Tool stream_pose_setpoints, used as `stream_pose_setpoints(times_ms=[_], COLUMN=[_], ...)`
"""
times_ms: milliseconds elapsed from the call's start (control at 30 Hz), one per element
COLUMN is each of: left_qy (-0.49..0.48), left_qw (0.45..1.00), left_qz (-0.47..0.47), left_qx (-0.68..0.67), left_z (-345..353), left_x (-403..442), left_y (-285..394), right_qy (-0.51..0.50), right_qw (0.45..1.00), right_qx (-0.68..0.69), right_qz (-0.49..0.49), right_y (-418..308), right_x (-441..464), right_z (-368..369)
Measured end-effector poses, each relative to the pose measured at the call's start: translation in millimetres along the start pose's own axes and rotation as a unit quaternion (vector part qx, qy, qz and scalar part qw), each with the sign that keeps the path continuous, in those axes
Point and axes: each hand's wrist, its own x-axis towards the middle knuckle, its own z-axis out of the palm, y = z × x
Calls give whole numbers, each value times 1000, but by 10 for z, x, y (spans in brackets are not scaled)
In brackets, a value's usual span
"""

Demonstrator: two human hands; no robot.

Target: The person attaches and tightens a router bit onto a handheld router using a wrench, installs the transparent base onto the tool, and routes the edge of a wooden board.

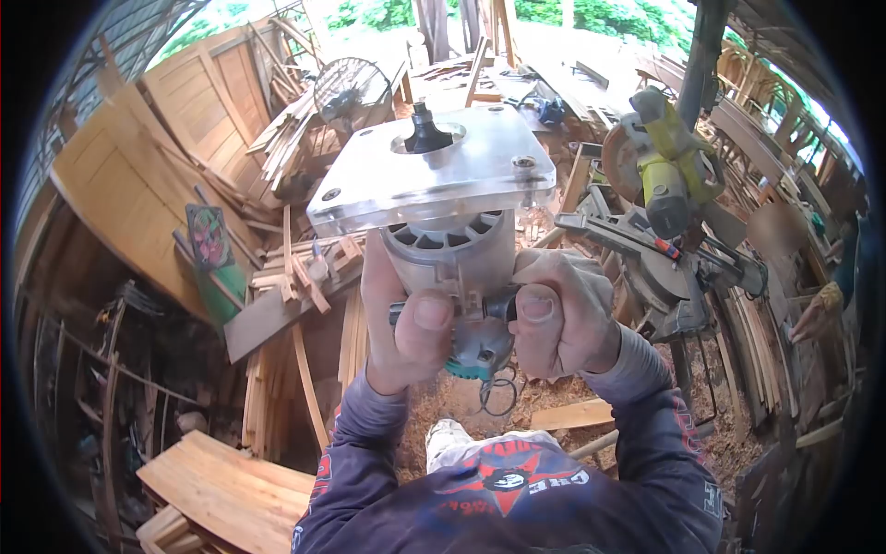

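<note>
A handheld router [449,254] is held upside down in front of my chest, its clear square base plate [369,182] facing up and its dark bit [428,132] pointing upward through the hole. My left hand [406,323] wraps round the left side of the router body, thumb across the front. On the other side my right hand [565,314] grips the body near a black knob, its thumb bent against it. The fingers behind the router are hidden. A thin cord [498,395] curls below the router's green end.
A green mitre saw [666,175] stands at the right. Wooden panels [120,198] lean at the left near a fan [351,90]. Curved boards [226,489] lie at the lower left. Shavings [461,399] cover the floor. Another person's hand [814,312] shows at the far right.
</note>
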Motion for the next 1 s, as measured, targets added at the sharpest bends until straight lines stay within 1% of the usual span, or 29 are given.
stream_pose_setpoints(times_ms=[67,200,300,367,433,500,600,667,700,733,800,833,900,933,1000], left_qy=[-2,-12,-20,-24,-24,-31,-28,-26,-27,-26,-65,-71,-46,-47,-54], left_qw=[1000,1000,1000,1000,999,999,999,999,999,999,997,997,997,996,994], left_qz=[-1,-19,-19,-1,20,10,10,1,-9,-10,-9,-14,-21,-49,-65], left_qx=[-10,-15,-7,-18,-31,-21,-14,-20,-27,-26,-29,-31,-66,-53,-70], left_z=[-126,-530,-831,-995,-1157,-1331,-1550,-1684,-1752,-1819,-1975,-1986,-1978,-2015,-2032], left_x=[130,343,477,558,634,676,756,804,825,828,861,887,947,974,1118], left_y=[0,13,18,24,31,31,6,2,-2,-42,-194,-240,-361,-405,-531], right_qy=[6,17,21,14,16,18,10,-22,-22,-73,-119,-175,-228,-242,-253], right_qw=[999,999,997,999,998,998,999,999,999,997,993,984,972,965,937], right_qx=[-39,-41,-59,-38,-41,-41,-36,3,6,5,4,-11,-34,-80,-187], right_qz=[-19,-14,-42,-27,-34,-38,-18,24,25,-4,-27,-37,-36,-65,-151], right_y=[60,182,304,347,403,451,521,587,647,733,910,937,1024,1087,1240], right_x=[113,321,472,550,628,693,758,785,808,839,908,949,1006,1028,1095], right_z=[127,471,751,914,1071,1230,1406,1503,1517,1492,1466,1398,1339,1335,1325])
